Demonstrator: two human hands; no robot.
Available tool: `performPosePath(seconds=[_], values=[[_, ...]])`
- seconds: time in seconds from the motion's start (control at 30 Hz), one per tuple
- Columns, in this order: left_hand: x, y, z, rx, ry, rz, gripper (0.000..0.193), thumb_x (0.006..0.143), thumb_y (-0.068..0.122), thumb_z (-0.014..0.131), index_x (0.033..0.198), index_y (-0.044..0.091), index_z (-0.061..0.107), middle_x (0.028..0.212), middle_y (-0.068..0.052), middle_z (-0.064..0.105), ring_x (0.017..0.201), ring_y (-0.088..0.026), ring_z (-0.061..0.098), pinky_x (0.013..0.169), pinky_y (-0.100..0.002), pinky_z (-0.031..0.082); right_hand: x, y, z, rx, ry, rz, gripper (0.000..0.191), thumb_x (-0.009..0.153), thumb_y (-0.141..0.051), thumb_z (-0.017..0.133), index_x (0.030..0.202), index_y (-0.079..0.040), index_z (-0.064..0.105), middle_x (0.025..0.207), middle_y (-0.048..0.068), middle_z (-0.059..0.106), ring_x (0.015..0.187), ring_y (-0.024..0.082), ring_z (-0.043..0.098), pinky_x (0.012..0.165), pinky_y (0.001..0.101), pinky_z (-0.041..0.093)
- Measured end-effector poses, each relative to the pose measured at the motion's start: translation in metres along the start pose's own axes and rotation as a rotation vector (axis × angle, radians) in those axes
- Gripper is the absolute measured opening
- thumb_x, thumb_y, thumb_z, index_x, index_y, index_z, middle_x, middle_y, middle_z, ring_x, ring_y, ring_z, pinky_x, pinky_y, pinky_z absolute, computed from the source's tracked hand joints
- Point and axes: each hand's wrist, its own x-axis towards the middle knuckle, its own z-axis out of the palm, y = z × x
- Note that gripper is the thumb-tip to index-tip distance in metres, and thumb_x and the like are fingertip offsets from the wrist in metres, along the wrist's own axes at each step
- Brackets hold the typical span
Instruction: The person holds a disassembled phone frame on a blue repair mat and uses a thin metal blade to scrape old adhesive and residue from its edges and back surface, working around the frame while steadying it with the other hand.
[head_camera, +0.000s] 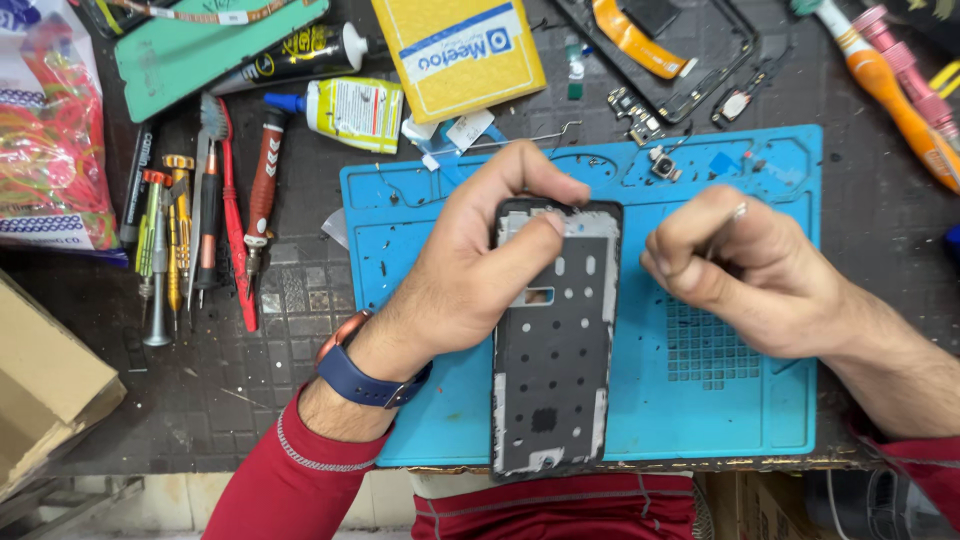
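A dark phone frame (555, 360) with many small holes stands lengthwise on a blue repair mat (700, 400). My left hand (470, 270) grips its upper left side, thumb across the top of the plate and index finger curled over the top edge. My right hand (740, 270) hovers just right of the frame with its fingers closed around a thin metal tool, probably tweezers (728, 222), whose tip is hidden in my fist.
Screwdrivers and a red-handled tool (200, 230) lie in a row at left. Glue tubes (345, 105), a yellow box (460, 50), a teal pad (200, 50), small phone parts (660, 160) and orange and pink drivers (900, 100) crowd the back. A cardboard box (45, 380) sits lower left.
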Motion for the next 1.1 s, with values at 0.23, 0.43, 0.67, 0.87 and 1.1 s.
performPosePath(seconds=[0.23, 0.43, 0.67, 0.87, 1.1], values=[[0.01, 0.012, 0.001, 0.072, 0.072, 0.025, 0.017, 0.1, 0.004, 0.051, 0.114, -0.001, 0.059, 0.107, -0.002, 0.062, 0.104, -0.009, 0.056, 0.097, -0.028, 0.049, 0.005, -0.013, 0.009, -0.047, 0.143, 0.027, 0.016, 0.108, -0.017, 0.052, 0.11, -0.002, 0.056, 0.09, 0.002, 0.049, 0.074, 0.01, 0.047, 0.063, 0.0253, 0.042], [0.021, 0.029, 0.0, 0.237, -0.005, -0.002, 0.019, 0.091, 0.01, 0.047, 0.095, 0.001, 0.063, 0.086, -0.003, 0.067, 0.08, -0.012, 0.062, 0.074, -0.028, 0.051, 0.01, -0.019, 0.014, -0.389, 0.214, -0.051, 0.018, 0.107, -0.013, 0.048, 0.116, -0.002, 0.059, 0.106, 0.002, 0.046, 0.09, 0.014, 0.048, 0.079, 0.029, 0.044], [0.024, 0.031, -0.016, 0.769, -0.172, 0.381, 0.027, 0.098, 0.032, 0.062, 0.089, 0.006, 0.061, 0.082, -0.008, 0.063, 0.078, -0.029, 0.065, 0.065, -0.039, 0.05, 0.011, -0.008, 0.012, -0.37, 0.247, -0.021, 0.016, 0.108, -0.012, 0.059, 0.122, -0.004, 0.061, 0.114, 0.004, 0.051, 0.099, 0.011, 0.056, 0.083, 0.0215, 0.05], [0.021, 0.012, -0.023, 0.81, -0.177, 0.368, 0.024, 0.099, 0.026, 0.061, 0.084, 0.007, 0.058, 0.075, -0.009, 0.055, 0.072, -0.03, 0.061, 0.061, -0.041, 0.046, 0.014, -0.007, 0.025, -0.381, 0.335, 0.051, 0.02, 0.104, -0.008, 0.064, 0.121, -0.002, 0.056, 0.115, 0.007, 0.059, 0.105, 0.014, 0.068, 0.087, 0.0272, 0.059], [0.022, 0.007, -0.031, 0.793, -0.187, 0.371, 0.017, 0.095, 0.019, 0.063, 0.086, 0.006, 0.056, 0.075, -0.008, 0.055, 0.071, -0.029, 0.061, 0.058, -0.041, 0.045, 0.019, -0.01, 0.033, -0.753, 0.236, -0.001, 0.031, 0.087, -0.004, 0.079, 0.104, -0.002, 0.053, 0.105, 0.01, 0.075, 0.099, 0.019, 0.076, 0.078, 0.0271, 0.062]])
